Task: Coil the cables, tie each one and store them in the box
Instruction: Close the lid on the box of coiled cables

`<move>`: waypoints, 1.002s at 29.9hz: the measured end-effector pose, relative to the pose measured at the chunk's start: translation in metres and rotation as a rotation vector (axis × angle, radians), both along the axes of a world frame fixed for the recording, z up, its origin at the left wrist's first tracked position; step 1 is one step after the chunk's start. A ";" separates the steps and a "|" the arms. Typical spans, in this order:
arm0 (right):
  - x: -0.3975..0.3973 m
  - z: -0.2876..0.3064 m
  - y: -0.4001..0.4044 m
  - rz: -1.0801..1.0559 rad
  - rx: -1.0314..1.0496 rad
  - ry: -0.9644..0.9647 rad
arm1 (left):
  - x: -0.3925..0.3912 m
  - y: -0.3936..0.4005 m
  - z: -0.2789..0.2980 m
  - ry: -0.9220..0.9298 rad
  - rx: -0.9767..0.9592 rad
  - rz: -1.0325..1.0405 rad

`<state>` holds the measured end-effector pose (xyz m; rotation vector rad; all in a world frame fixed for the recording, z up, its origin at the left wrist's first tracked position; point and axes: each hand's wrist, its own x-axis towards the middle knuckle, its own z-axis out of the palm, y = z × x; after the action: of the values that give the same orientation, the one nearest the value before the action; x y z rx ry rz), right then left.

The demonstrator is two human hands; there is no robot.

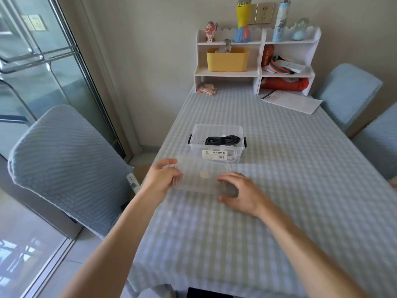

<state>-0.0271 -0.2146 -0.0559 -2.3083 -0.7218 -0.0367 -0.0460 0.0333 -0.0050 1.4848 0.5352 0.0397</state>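
lid (202, 175) between hands — box (217, 145) beyond

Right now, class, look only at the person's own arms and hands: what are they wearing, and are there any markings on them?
Both arms are bare from the bottom edge of the picture to the wrists: no sleeve shows on either. The left hand and right hand wear no gloves, and no watch, bracelet or ring is visible. No tattoos, plasters or other markings can be seen. The fingers are uncovered too.

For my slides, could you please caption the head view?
Both hands, left and right, hold the clear lid before the open box of coiled cables.
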 end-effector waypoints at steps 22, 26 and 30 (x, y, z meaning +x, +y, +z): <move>0.024 0.053 -0.049 -0.487 0.839 0.196 | 0.086 -0.040 0.029 0.002 0.543 -0.217; 0.034 0.060 -0.057 -0.583 0.881 0.207 | 0.096 -0.047 0.016 -0.016 0.539 -0.189; 0.044 0.072 -0.057 -0.685 0.875 0.266 | 0.069 -0.057 0.020 -0.055 0.489 -0.197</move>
<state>0.0167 -0.2715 0.0157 -1.5538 0.2345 -0.2894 0.0233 -0.0234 0.0147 2.0025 0.3435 0.0593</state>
